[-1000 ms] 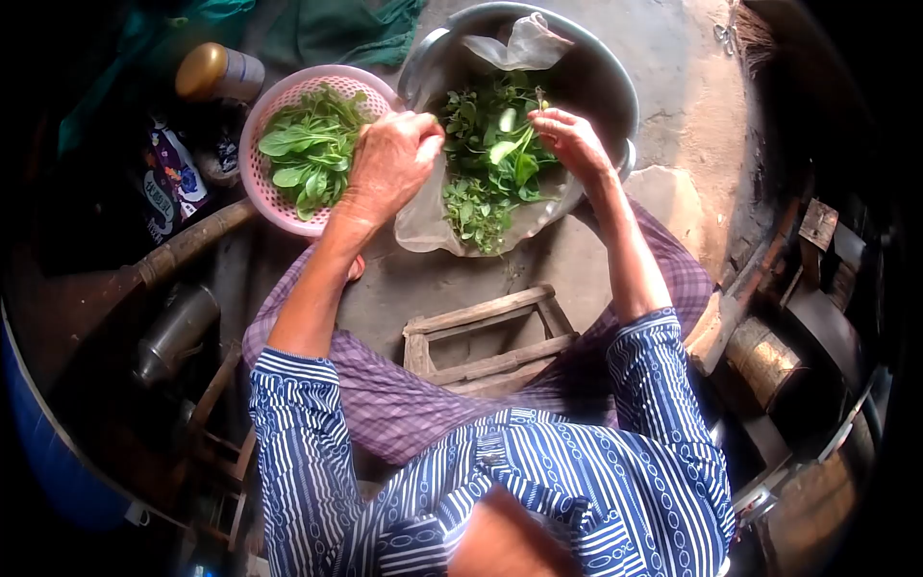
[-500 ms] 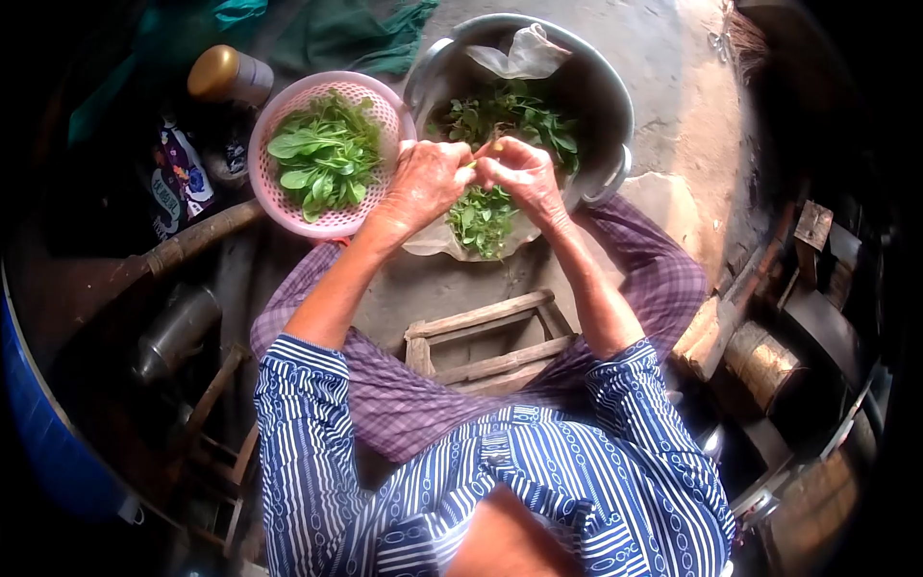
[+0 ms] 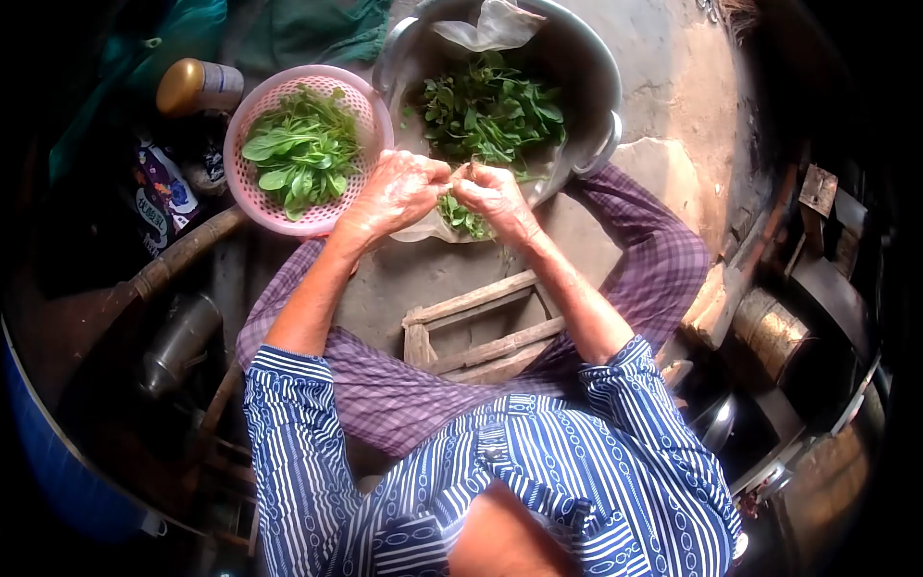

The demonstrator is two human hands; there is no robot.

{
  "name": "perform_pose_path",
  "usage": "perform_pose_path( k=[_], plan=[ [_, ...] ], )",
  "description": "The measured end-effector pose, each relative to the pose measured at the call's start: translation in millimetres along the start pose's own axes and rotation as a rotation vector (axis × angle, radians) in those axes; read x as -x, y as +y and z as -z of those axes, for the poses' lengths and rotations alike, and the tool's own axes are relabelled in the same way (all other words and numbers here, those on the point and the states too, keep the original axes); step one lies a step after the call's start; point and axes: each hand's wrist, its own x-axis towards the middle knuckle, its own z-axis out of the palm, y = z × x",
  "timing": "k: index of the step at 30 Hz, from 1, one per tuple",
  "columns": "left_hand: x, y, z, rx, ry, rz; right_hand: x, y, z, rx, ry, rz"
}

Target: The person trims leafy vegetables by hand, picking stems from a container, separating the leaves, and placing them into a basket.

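Note:
My left hand and my right hand meet over the near edge of a metal pot. The fingers of both are pinched together; what lies between the fingertips is too small to make out. Leafy green stems lie in the pot on a clear plastic bag, and more small leaves show just below my hands. Left of the pot, a pink perforated basket holds a bunch of picked greens.
A wooden frame stool stands on the floor between my knees. At the upper left are a jar with a gold lid, a purple packet and dark green cloth. Wood pieces lie at the right.
My right hand has come from over the greens to meet my left hand, and both are now lower, at the pot's near edge. The view has shifted slightly.

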Motion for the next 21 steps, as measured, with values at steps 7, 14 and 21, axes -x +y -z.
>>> perform_pose_path(
  k=[7, 14, 21],
  plan=[
    [-0.7, -8.0, 6.0, -0.326, 0.082, 0.045, -24.6, 95.9, 14.1, 0.227, 0.171, -0.103],
    [-1.0, -6.5, 16.5, -0.156, 0.191, 0.14, -67.2, 113.8, 57.1, 0.843, 0.407, -0.149],
    [1.6, -4.6, 16.5, -0.211, 0.18, 0.102, -111.1, 128.4, 69.2, 1.043, 0.497, -0.153]
  ],
)
